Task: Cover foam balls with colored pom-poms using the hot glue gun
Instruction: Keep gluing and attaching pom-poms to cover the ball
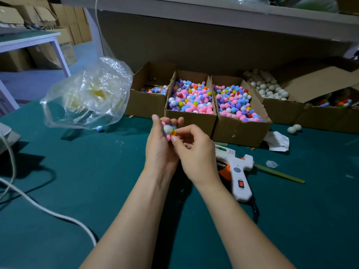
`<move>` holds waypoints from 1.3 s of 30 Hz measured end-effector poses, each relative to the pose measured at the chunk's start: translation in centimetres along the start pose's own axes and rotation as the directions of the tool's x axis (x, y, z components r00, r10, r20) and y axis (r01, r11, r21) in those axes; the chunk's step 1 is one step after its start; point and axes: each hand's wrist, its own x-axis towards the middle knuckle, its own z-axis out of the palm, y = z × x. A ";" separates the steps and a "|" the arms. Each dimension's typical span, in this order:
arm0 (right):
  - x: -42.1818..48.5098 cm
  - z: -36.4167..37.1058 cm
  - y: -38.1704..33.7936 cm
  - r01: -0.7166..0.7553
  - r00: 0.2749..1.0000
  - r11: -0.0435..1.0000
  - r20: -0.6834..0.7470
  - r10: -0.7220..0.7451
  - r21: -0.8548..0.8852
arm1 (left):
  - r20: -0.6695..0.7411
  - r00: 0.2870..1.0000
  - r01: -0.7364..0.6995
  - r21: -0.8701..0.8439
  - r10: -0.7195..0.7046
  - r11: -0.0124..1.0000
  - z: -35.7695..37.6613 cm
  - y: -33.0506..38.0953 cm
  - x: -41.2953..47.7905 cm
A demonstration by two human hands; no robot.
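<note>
Left hand: the left hand (161,146) is raised over the table, fingers curled round the foam ball (168,129); it grips the ball from the left and from behind
Right hand: the right hand (194,152) is just beside the left, touching it; thumb and bent forefinger pinch an orange pom-pom (173,135) against the ball's lower right side
Foam ball: held between both hands, in front of the middle box; a bare white patch faces the camera; pink, blue and yellow pom-poms sit around that patch
Glue gun: the glue gun (238,169) lies on its side on the table, just right of the right wrist; white body, orange trigger, red switch on the handle; no hand touches it
Stick: a thin stick (279,173) lies flat, right of the gun
Boxes: two cardboard boxes (191,98) side by side, full of mixed pom-poms; a third box (149,90) to their left holds only a few; a box of white balls (268,88) stands further right
Loose bits: one blue pom-pom (100,128) on the table near the plastic bag (87,94); two white balls (294,129) lie touching each other, right of the boxes
Table: green table (77,171); a white cable (38,206) runs across its left part
</note>
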 end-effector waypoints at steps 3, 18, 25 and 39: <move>-0.1 0.2 0.0 0.005 1.000 1.000 -0.028 -0.006 -0.028 | -0.030 0.999 -0.018 0.027 0.018 0.999 -0.2 -0.3 0.3; 0.7 -0.5 0.0 -0.090 0.996 0.989 0.039 0.086 0.119 | -0.008 0.999 0.037 0.005 -0.037 0.999 0.2 0.2 0.0; -0.2 0.3 0.0 0.008 0.999 0.999 -0.041 -0.009 -0.033 | -0.067 0.995 0.069 -0.076 -0.074 0.995 0.1 0.0 -0.1; 1.7 -4.5 -1.1 -0.121 0.970 0.946 0.168 0.178 -0.302 | -0.145 0.985 0.099 0.038 -0.093 0.994 0.4 1.1 -0.2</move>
